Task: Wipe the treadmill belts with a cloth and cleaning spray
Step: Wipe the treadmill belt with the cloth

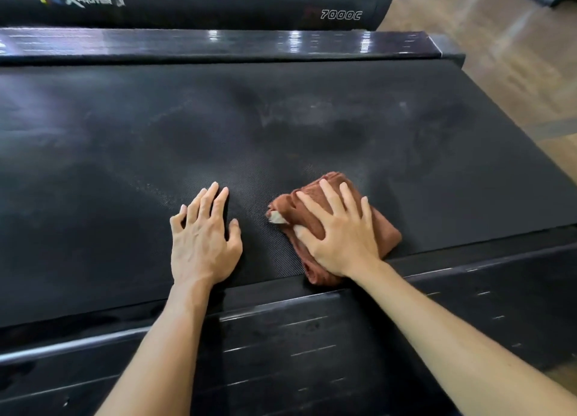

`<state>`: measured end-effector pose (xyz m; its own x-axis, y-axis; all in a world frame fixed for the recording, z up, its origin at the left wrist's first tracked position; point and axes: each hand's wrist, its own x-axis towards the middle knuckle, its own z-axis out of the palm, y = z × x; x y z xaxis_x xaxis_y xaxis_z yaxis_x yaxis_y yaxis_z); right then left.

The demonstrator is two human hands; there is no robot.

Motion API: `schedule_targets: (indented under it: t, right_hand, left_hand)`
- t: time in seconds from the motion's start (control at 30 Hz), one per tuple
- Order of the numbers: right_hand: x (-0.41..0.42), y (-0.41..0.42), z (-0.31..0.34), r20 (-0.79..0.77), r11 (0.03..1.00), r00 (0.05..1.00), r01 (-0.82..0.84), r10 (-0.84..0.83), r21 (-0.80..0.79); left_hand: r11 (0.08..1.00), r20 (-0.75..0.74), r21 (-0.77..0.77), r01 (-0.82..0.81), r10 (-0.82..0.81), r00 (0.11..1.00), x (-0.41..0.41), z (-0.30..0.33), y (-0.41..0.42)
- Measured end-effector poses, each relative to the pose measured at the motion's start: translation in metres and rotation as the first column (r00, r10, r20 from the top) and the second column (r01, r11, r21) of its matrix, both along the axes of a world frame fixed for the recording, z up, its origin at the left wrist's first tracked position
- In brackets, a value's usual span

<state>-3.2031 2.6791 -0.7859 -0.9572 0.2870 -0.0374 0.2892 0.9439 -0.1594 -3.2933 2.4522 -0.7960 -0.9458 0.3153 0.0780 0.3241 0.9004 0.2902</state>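
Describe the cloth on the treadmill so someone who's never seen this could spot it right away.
Start at the wide black belt that fills the view and go to its near edge, by the side rail. The cloth lies there, pressed flat under the right hand; the left hand rests bare beside it. It is the only rust-brown, bunched thing on the black.

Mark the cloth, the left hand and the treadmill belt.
cloth (385,228): head view, bare folded edge right of the fingers.
left hand (203,244): head view, back of the hand.
treadmill belt (125,153): head view, bare textured surface.

Folded rust-brown cloth lies on black belt.
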Motion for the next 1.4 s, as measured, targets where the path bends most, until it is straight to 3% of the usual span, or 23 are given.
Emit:
schedule_targets:
  t: [0.13, 0.27, 0.47, 0.57, 0.63, 0.7, 0.8, 0.93, 0.97, 1.03, 1.1, 1.17, 1.23, 1.4]
  right_hand:
    - [-0.019, 0.046, -0.003, 0.025, 0.972, 0.972, 0.234, -0.234, 0.000]
    - [-0.051, 0.060, -0.001, 0.049, 0.942, 0.941, 0.337, -0.336, -0.008]
    - [0.004, 0.005, 0.002, 0.020, 0.987, 0.987, 0.158, -0.159, 0.032]
    - [0.018, 0.024, -0.001, 0.036, 0.929, 0.928, 0.369, -0.370, 0.018]
    - [-0.004, 0.050, 0.000, 0.055, 0.835, 0.835, 0.549, -0.548, -0.015]
    - [-0.037, 0.071, 0.004, 0.070, 0.777, 0.778, 0.628, -0.625, -0.045]
    - [-0.079, 0.077, 0.005, 0.110, 0.850, 0.849, 0.524, -0.517, -0.052]
    - [-0.067, 0.037, 0.006, 0.065, 0.978, 0.977, 0.204, -0.201, -0.036]
    - [-0.048, 0.027, 0.005, 0.039, 0.981, 0.981, 0.192, -0.191, -0.032]
    - [-0.007, 0.020, -0.002, -0.014, 0.944, 0.944, 0.331, -0.331, 0.000]
    - [0.019, 0.028, -0.006, -0.002, 0.831, 0.831, 0.557, -0.557, -0.017]
    - [0.010, 0.049, -0.004, 0.032, 0.751, 0.752, 0.659, -0.658, -0.047]
    - [-0.019, 0.074, 0.000, 0.049, 0.770, 0.772, 0.635, -0.633, -0.055]
    - [-0.044, 0.101, 0.008, 0.099, 0.927, 0.924, 0.374, -0.368, -0.040]
  left_hand:
    - [1.000, 0.003, -0.009, -0.002, 0.003, 1.000, 0.000, -0.001, 0.000]
    - [1.000, 0.001, -0.003, -0.004, 0.004, 1.000, 0.000, -0.002, 0.001]
    - [1.000, 0.000, 0.014, -0.003, 0.003, 1.000, 0.000, 0.000, 0.001]
    - [1.000, 0.004, 0.018, -0.003, 0.003, 1.000, 0.000, 0.000, 0.000]
    - [1.000, -0.002, 0.023, -0.004, 0.004, 1.000, 0.000, -0.001, 0.001]
    - [1.000, -0.004, 0.024, -0.007, 0.007, 1.000, 0.000, -0.001, 0.001]
    - [1.000, -0.007, 0.016, -0.003, 0.003, 1.000, -0.001, -0.002, 0.001]
    - [1.000, -0.001, 0.021, -0.005, 0.005, 1.000, -0.001, -0.001, 0.001]
    - [1.000, 0.002, 0.019, -0.003, 0.003, 1.000, 0.000, 0.000, 0.001]
    - [1.000, -0.003, 0.017, -0.002, 0.002, 1.000, 0.000, 0.001, 0.001]
    - [1.000, 0.005, 0.019, -0.006, 0.006, 1.000, 0.000, 0.002, 0.001]
    - [1.000, 0.002, 0.009, -0.007, 0.007, 1.000, 0.000, 0.000, 0.001]
    - [1.000, 0.007, 0.005, -0.005, 0.005, 1.000, -0.001, 0.000, 0.001]
    - [1.000, 0.013, 0.004, -0.015, 0.015, 1.000, -0.001, 0.002, 0.002]
